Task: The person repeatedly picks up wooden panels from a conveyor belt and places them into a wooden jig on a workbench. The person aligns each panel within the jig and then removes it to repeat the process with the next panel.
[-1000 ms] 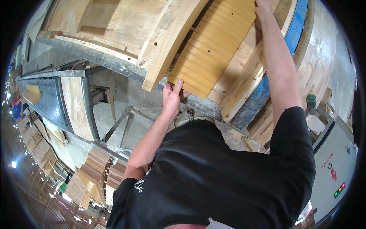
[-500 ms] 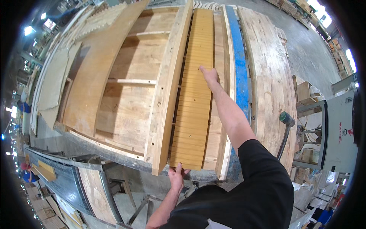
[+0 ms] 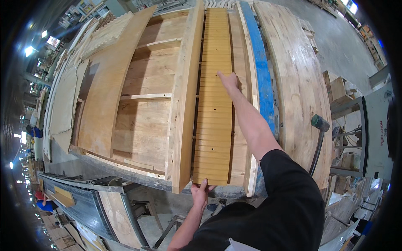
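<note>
A long, yellow-orange slatted wooden panel with fine cross grooves (image 3: 213,96) lies flat on the broad wooden worktop (image 3: 299,83), running away from the person between a thick pale timber beam standing on edge (image 3: 186,96) on its left and a narrow blue-painted strip (image 3: 260,62) further right. The left hand (image 3: 201,191) grips the panel's near end, thumb on top and fingers curled under the edge, which suits steadying or sliding the long piece from its end. The right hand (image 3: 228,80) is stretched far up the panel and lies on its right half, palm down with the fingers bent loosely; it holds nothing and seems to press or guide the panel, so that the two hands together control a piece too long for one. To the left of the beam sits an open light-wood frame with cross shelves (image 3: 142,113), and a dark metal lever with a green knob (image 3: 319,122) stands at the worktop's right side. The left fingers under the panel are hidden, so how tightly they close cannot be told. The person's black-sleeved torso (image 3: 272,209) covers the worktop's near right corner, and the fisheye bend distorts the panel's far end and the workshop clutter at the rim.
</note>
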The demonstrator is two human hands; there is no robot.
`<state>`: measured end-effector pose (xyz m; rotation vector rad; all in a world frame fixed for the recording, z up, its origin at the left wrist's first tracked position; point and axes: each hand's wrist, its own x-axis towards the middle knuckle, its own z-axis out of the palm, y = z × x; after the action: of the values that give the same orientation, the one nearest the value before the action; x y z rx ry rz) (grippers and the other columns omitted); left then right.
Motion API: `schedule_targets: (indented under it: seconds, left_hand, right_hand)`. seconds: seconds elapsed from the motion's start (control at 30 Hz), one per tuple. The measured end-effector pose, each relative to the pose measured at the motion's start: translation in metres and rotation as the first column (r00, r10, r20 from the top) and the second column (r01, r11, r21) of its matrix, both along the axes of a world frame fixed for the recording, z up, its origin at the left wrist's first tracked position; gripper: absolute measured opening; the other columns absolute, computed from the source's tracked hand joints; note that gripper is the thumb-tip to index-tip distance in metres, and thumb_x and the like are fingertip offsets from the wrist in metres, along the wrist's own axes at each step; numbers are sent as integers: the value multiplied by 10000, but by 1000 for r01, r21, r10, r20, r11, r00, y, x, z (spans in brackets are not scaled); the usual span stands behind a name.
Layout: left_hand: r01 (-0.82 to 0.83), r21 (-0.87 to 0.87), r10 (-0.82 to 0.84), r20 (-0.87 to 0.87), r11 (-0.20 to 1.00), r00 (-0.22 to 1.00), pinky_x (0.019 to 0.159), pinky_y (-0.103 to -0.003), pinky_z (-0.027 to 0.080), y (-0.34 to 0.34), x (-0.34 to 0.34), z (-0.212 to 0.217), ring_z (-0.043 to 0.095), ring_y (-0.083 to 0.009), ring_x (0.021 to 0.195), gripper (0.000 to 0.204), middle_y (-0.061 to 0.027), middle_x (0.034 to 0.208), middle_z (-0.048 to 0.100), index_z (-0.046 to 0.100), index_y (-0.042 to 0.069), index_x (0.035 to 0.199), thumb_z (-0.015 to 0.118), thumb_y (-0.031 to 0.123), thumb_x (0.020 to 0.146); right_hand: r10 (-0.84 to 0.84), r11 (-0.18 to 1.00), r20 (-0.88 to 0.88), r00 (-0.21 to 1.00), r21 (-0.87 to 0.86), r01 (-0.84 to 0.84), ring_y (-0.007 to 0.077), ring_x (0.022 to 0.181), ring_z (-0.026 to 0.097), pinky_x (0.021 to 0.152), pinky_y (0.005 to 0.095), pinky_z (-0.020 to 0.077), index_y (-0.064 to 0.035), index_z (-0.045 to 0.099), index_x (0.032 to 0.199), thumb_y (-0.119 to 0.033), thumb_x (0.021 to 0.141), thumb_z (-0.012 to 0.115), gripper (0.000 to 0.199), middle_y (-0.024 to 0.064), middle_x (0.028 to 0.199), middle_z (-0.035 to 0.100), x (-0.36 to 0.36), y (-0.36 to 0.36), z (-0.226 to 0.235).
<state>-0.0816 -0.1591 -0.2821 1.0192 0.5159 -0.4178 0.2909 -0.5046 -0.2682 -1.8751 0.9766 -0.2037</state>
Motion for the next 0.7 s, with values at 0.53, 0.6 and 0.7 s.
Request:
schedule_targets:
  seconds: [0.53, 0.6, 0.7]
  left_hand:
    - [73, -127, -69, 32, 989, 997, 919, -520, 606, 13, 1, -19, 670, -286, 1126, 373, -142, 1318, 619, 498, 10, 1369, 592, 147, 1035]
    - [78, -220, -104, -111, 972, 988, 955, -495, 592, 18, 7, -36, 673, -295, 1110, 362, -149, 1267, 642, 534, 4, 1316, 612, 220, 1036]
    - [135, -246, -165, -104, 960, 981, 937, -481, 607, 4, 4, -23, 688, -302, 1063, 332, -145, 1217, 662, 569, -23, 1249, 628, 218, 1028]
  right_hand:
    - [24, 628, 320, 947, -742, 235, 412, 1129, 576, 950, 510, 479, -60, 628, 1206, -283, 819, 730, 458, 219, 1187, 606, -321, 26, 137]
    - [-90, 549, 312, 946, -777, 309, 396, 1117, 584, 946, 493, 480, -61, 657, 1155, -280, 813, 731, 413, 211, 1161, 618, -401, 9, 142]
    - [-463, 267, 167, 870, -910, 317, 391, 1153, 581, 975, 500, 467, -82, 661, 1177, -351, 835, 726, 440, 202, 1211, 618, -513, -44, 138]
